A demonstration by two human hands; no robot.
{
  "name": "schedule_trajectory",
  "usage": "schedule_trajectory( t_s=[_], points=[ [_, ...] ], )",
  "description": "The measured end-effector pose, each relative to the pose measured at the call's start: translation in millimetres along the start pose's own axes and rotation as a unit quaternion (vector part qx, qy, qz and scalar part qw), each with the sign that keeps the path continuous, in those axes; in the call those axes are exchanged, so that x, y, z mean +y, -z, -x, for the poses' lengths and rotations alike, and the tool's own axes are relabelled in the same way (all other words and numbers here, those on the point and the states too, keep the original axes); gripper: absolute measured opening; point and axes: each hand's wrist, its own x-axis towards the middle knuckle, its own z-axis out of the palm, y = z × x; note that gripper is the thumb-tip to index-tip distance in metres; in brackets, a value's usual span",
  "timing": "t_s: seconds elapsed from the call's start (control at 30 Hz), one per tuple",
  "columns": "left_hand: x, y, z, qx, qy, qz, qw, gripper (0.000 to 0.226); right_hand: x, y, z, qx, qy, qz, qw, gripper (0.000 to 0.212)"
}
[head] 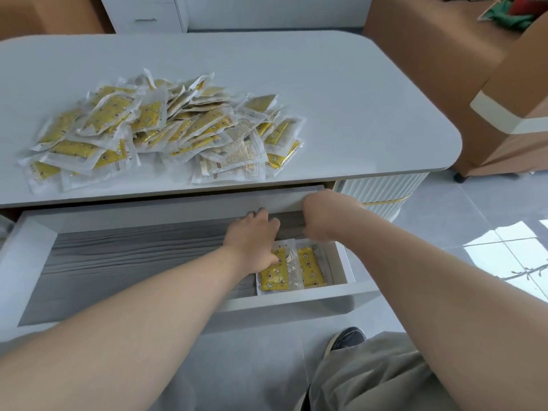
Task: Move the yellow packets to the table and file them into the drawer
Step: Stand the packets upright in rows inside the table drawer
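Yellow packets [166, 129] heap on the table [341, 84]; some lie in the drawer [35, 250] beneath the flat left hand [255, 241]. Right hand [323, 215] curls, contents unclear. Probably light, slippery, floppy: pinch sealed edges.

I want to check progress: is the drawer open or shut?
Open: the drawer is pulled out below the tabletop, its inside and yellow packets showing.

Heap of yellow packets [166, 129] on worktop [355, 99], left of centre. Drawer [296, 304] open below worktop's front edge. Two packets lie flat side by side in its right end. Left grip [252, 241] lies palm-down on left packet [274, 280], thumb touching. Right grip [323, 215] is curled above right packet [311, 269], blurred; hold unclear.
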Motion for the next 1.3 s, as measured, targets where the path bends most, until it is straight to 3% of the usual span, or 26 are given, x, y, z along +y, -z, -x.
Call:
schedule_trajectory(
  t_s=[0.13,0.23,0.33,0.43,0.5,0.6,0.67,0.8,0.93,1.0,1.07,1.17,1.3],
  points=[
    [-7,44,14,0.006,0.087,0.17,0.982,0.033,-5,14,-5,0.005,-0.002,-0.064,0.998,0.026],
    [-34,77,36,0.067,0.12,0.211,0.968,0.009,-10,29,-1,-0.002,-0.011,-0.184,0.983,0.029],
    [-72,94,62,0.161,0.141,0.199,0.956,0.012,-23,43,5,0.028,-0.022,-0.29,0.956,0.032],
    [-103,95,72,0.23,0.148,0.172,0.946,0.006,-45,52,2,0.169,-0.019,-0.273,0.947,0.02],
    [-116,92,70,0.247,0.146,0.154,0.945,0.011,-62,55,-1,0.21,-0.018,-0.268,0.94,0.009],
    [-128,87,68,0.248,0.147,0.13,0.949,0.024,-81,59,-9,0.207,-0.022,-0.306,0.929,0.026],
    [-133,84,66,0.255,0.14,0.124,0.949,0.027,-90,64,-17,0.202,-0.031,-0.398,0.894,0.037],
    [-139,84,60,0.267,0.087,0.123,0.952,0.034,-103,74,-33,0.151,-0.068,-0.588,0.792,0.047],
    [-140,86,57,0.235,0.057,0.119,0.963,0.035,-113,83,-35,0.102,-0.1,-0.692,0.708,0.037],
    [-141,83,57,0.218,0.042,0.094,0.97,0.036,-114,86,-35,0.101,-0.114,-0.709,0.689,0.027],
    [-142,81,57,0.207,0.033,0.08,0.974,0.041,-112,88,-37,0.112,-0.118,-0.685,0.711,0.02],
    [-144,78,58,0.219,0.034,0.088,0.971,0.05,-109,88,-38,0.174,-0.11,-0.635,0.745,0.029],
    [-142,81,63,0.27,0.03,0.129,0.954,0.042,-99,84,-28,0.257,-0.112,-0.519,0.808,0.033]
  ],
)
